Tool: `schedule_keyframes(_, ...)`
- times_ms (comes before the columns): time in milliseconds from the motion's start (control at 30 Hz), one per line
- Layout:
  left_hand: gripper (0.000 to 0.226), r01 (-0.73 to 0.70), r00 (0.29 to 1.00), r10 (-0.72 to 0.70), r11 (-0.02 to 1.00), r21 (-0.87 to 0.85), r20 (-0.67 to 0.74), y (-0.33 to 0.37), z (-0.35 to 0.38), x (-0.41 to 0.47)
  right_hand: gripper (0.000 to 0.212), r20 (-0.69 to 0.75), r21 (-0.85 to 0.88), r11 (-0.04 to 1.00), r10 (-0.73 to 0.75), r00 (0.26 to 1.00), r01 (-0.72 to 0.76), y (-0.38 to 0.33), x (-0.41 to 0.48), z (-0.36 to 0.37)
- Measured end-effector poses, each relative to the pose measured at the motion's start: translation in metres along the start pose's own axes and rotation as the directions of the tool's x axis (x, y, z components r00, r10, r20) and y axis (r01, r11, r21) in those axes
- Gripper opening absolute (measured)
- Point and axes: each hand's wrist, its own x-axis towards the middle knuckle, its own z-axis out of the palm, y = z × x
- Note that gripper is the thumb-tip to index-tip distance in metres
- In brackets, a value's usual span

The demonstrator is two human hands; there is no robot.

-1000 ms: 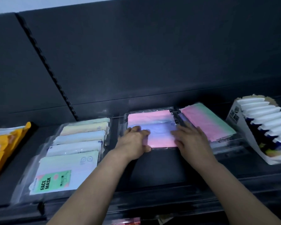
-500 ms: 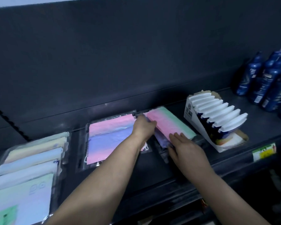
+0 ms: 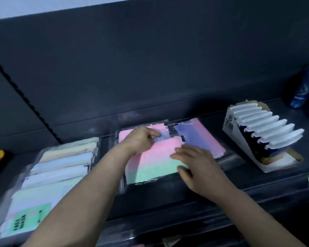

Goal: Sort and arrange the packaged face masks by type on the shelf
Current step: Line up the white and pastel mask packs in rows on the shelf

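Head view: pink-green mask pack (image 3: 150,166) flat near shelf (image 3: 161,197) back edge; left hand (image 3: 141,139) pinches its back-left corner; right hand (image 3: 198,164), fingers spread, presses its right edge beside purple-pink pack (image 3: 202,138).

The middle pack (image 3: 153,163) is fading from pink at its far edge to mint green at its near edge. The right pack (image 3: 202,138) is showing lavender running into pink. The left stack (image 3: 61,163) is showing pale green, cream, light blue and white, its green label (image 3: 28,221) lettered black. The bottles (image 3: 307,88) are showing deep blue.
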Motion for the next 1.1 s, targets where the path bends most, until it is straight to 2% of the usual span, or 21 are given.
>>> schedule_keyframes(67, 0.04, -0.014, 0.996, 0.019, 0.998, 0.062, -0.083, -0.024, 0.007, -0.011, 0.044, 0.192, -0.026, 0.999, 0.042, 0.98, -0.038, -0.01, 0.001, 0.011)
schedule_keyframes(133, 0.06, -0.026, 1.0, 0.026, 0.998, 0.055, 0.005, -0.044, 0.008, -0.026, 0.046, 0.246, -0.07, 0.994, 0.1, 0.964, -0.086, -0.015, 0.004, 0.015)
schedule_keyframes(167, 0.075, -0.034, 0.994, 0.025, 0.995, 0.091, 0.105, -0.05, 0.008, -0.035, 0.043, 0.214, -0.064, 0.992, 0.12, 0.969, -0.109, -0.016, 0.008, 0.015)
schedule_keyframes(233, 0.098, -0.094, 0.961, 0.008, 0.949, 0.302, 0.276, -0.051, 0.008, -0.053, 0.028, 0.111, -0.004, 0.989, 0.145, 0.983, -0.145, -0.021, 0.016, 0.012)
schedule_keyframes(300, 0.106, -0.14, 0.955, 0.018, 0.907, 0.397, 0.295, -0.048, 0.01, -0.062, 0.016, -0.041, 0.023, 0.982, 0.187, 0.982, -0.186, -0.017, 0.025, 0.013)
schedule_keyframes(367, 0.102, -0.134, 0.963, 0.023, 0.907, 0.399, 0.27, -0.051, 0.007, -0.062, 0.019, -0.169, -0.088, 0.965, 0.23, 0.958, -0.247, -0.009, 0.032, 0.016)
schedule_keyframes(433, 0.099, -0.131, 0.962, 0.01, 0.893, 0.431, 0.273, -0.055, -0.002, -0.062, 0.04, -0.04, -0.249, 0.895, 0.372, 0.927, -0.37, 0.0, 0.033, 0.019)
schedule_keyframes(500, 0.101, -0.126, 0.949, -0.027, 0.882, 0.454, 0.315, -0.058, -0.005, -0.063, 0.059, 0.16, -0.374, 0.802, 0.551, 0.819, -0.466, 0.007, 0.034, 0.017)
schedule_keyframes(533, 0.103, -0.118, 0.942, -0.043, 0.886, 0.449, 0.333, -0.057, -0.005, -0.063, 0.06, 0.208, -0.409, 0.775, 0.593, 0.778, -0.481, 0.008, 0.034, 0.017)
schedule_keyframes(567, 0.103, -0.105, 0.941, -0.05, 0.896, 0.431, 0.334, -0.057, -0.004, -0.062, 0.053, 0.21, -0.442, 0.761, 0.602, 0.77, -0.474, 0.008, 0.034, 0.017)
schedule_keyframes(633, 0.1, -0.089, 0.948, -0.045, 0.912, 0.401, 0.314, -0.06, 0.002, -0.056, 0.029, 0.138, -0.5, 0.756, 0.552, 0.822, -0.423, 0.009, 0.035, 0.015)
schedule_keyframes(667, 0.098, -0.086, 0.955, -0.038, 0.913, 0.399, 0.293, -0.061, 0.005, -0.051, 0.026, 0.084, -0.507, 0.75, 0.533, 0.842, -0.425, 0.01, 0.036, 0.013)
schedule_keyframes(733, 0.093, -0.077, 0.971, -0.02, 0.918, 0.39, 0.24, -0.061, 0.013, -0.043, 0.037, -0.041, -0.432, 0.767, 0.508, 0.86, -0.474, 0.012, 0.036, 0.005)
schedule_keyframes(800, 0.089, -0.062, 0.981, -0.012, 0.928, 0.367, 0.196, -0.057, 0.018, -0.036, 0.048, -0.181, -0.275, 0.802, 0.498, 0.848, -0.53, 0.012, 0.04, -0.007)
schedule_keyframes(867, 0.089, -0.057, 0.984, -0.008, 0.931, 0.36, 0.177, -0.052, 0.017, -0.031, 0.053, -0.227, -0.188, 0.828, 0.486, 0.844, -0.528, 0.011, 0.045, -0.014)
schedule_keyframes(900, 0.09, -0.056, 0.983, -0.012, 0.93, 0.363, 0.182, -0.051, 0.016, -0.029, 0.054, -0.197, -0.187, 0.835, 0.484, 0.853, -0.517, 0.012, 0.047, -0.015)
schedule_keyframes(967, 0.095, -0.045, 0.976, -0.042, 0.921, 0.386, 0.215, -0.05, 0.011, -0.029, 0.05, -0.024, -0.228, 0.85, 0.482, 0.876, -0.474, 0.017, 0.043, -0.012)
schedule_keyframes(1033, 0.101, -0.045, 0.969, -0.062, 0.907, 0.419, 0.24, -0.047, 0.009, -0.034, 0.038, 0.185, -0.298, 0.827, 0.541, 0.821, -0.478, 0.019, 0.03, -0.006)
schedule_keyframes(1100, 0.098, -0.1, 0.984, 0.026, 0.902, 0.42, 0.178, -0.034, 0.011, -0.038, 0.038, 0.263, -0.356, 0.792, 0.594, 0.76, -0.496, 0.019, 0.013, -0.003)
